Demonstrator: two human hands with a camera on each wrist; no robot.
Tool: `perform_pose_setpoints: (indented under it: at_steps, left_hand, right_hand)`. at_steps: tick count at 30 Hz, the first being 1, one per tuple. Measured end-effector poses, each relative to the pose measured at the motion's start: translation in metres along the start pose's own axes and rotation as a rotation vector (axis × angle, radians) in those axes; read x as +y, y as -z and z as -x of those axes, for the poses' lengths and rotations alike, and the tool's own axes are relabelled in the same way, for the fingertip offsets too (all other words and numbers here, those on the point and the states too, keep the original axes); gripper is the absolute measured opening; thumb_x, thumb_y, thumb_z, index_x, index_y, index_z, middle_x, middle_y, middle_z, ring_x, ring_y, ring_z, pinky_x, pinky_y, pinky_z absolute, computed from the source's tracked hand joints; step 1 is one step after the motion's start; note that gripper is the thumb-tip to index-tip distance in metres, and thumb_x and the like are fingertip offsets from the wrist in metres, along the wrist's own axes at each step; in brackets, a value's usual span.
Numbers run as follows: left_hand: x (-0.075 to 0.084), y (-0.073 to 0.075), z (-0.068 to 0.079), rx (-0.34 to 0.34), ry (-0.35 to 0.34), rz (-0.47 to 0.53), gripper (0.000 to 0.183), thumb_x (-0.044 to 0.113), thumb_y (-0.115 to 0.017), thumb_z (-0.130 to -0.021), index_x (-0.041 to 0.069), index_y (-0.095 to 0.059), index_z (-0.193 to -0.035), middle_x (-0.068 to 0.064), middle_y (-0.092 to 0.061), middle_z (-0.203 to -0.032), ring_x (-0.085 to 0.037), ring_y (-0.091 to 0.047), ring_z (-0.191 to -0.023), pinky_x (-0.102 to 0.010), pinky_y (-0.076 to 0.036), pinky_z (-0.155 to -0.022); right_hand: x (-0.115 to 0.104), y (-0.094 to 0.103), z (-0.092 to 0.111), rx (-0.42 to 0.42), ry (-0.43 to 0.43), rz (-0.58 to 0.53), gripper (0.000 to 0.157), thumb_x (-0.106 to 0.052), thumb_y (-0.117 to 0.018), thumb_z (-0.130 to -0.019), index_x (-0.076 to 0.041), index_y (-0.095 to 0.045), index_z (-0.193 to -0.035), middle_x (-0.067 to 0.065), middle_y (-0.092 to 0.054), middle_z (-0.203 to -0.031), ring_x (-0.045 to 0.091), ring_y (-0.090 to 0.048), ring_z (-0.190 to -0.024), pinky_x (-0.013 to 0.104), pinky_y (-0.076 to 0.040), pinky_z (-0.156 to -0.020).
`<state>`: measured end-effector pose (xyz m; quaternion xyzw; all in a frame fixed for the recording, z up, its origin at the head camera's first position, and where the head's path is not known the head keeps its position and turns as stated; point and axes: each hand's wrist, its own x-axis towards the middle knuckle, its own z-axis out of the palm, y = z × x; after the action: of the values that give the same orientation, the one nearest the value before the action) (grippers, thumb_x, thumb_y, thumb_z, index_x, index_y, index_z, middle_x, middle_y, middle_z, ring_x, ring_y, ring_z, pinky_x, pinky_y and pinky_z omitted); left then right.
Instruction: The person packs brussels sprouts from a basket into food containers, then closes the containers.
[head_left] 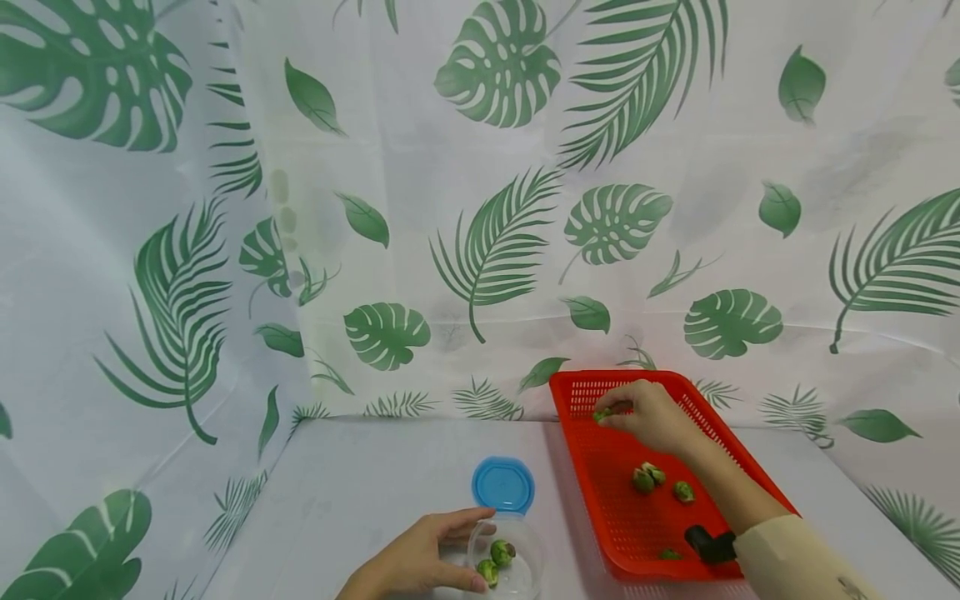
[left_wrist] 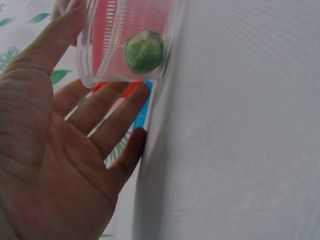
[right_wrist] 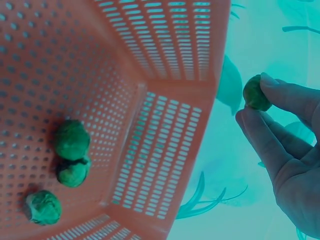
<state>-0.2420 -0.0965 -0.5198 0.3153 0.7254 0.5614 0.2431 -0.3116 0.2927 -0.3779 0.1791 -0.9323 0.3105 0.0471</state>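
The right hand [head_left: 648, 412] holds a small green sprout [right_wrist: 256, 94] above the far end of the red basket [head_left: 611, 510], its thumb and fingers clamped on the sprout, which is apart from the basket; the left hand [head_left: 416, 554] is at the left side of a clear container [head_left: 534, 550], its fingers spread apart and fairly straight, with the thumb at the near left of the rim and the index finger at the far left.

Two sprouts [head_left: 502, 551] lie inside the container, close together toward its left; a blue lid [head_left: 503, 485] lies just beyond the container's far edge, flat on the pale counter [head_left: 360, 483]; the basket stands to the right of both, with slotted walls and a perforated floor.

On that floor a touching cluster of sprouts [head_left: 647, 477] sits near the middle, with a single sprout [head_left: 683, 492] just to its right; a green piece [head_left: 670, 554] at the near end, partly hidden, may be another sprout.

A black device [head_left: 708, 546] sits at the right wrist beside a cream sleeve [head_left: 795, 554]; white cloth [head_left: 405, 275] printed with green leaves hangs behind the counter.
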Motion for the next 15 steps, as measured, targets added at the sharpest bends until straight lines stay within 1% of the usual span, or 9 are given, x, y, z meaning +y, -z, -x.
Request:
perform_pose_setpoints:
  at_steps: [4, 6, 11, 15]
  left_hand:
    - [0.001, 0.0, 0.0, 0.004, -0.004, -0.01, 0.074, 0.029, -0.084, -0.09, 0.03, -0.05, -0.156, -0.001, -0.064, -0.147, -0.017, -0.061, -0.135, -0.033, -0.05, -0.11]
    - [0.001, 0.0, 0.0, 0.004, -0.002, -0.014, 0.074, 0.029, -0.084, -0.09, 0.03, -0.049, -0.156, -0.001, -0.064, -0.147, -0.017, -0.061, -0.136, -0.034, -0.05, -0.11]
    - [0.001, 0.001, 0.0, -0.004, 0.013, -0.015, 0.073, 0.03, -0.082, -0.092, 0.031, -0.049, -0.156, 0.001, -0.063, -0.148, -0.018, -0.06, -0.136, -0.041, -0.051, -0.11]
    - [-0.001, 0.001, 0.0, -0.012, 0.016, -0.006, 0.072, 0.031, -0.082, -0.092, 0.032, -0.048, -0.156, 0.001, -0.063, -0.148, -0.017, -0.06, -0.136, -0.04, -0.051, -0.11]
  right_hand:
    - [-0.005, 0.0, 0.004, 0.029, 0.011, 0.012, 0.019, -0.01, -0.081, -0.09, -0.017, -0.081, -0.107, 0.001, -0.076, -0.1, 0.023, -0.066, -0.095, 0.026, -0.06, -0.073]
    - [-0.008, -0.001, 0.005, 0.044, 0.018, 0.02, 0.019, -0.011, -0.082, -0.09, -0.019, -0.081, -0.107, -0.001, -0.076, -0.1, 0.023, -0.066, -0.097, 0.026, -0.06, -0.073]
    - [-0.017, -0.001, 0.011, 0.089, 0.044, 0.011, 0.02, -0.014, -0.083, -0.089, -0.023, -0.081, -0.107, -0.004, -0.077, -0.1, 0.024, -0.065, -0.101, 0.025, -0.059, -0.073]
    - [-0.024, -0.001, 0.018, 0.124, 0.067, -0.019, 0.02, -0.016, -0.082, -0.091, -0.024, -0.08, -0.11, -0.004, -0.077, -0.104, 0.025, -0.065, -0.105, 0.024, -0.059, -0.073]
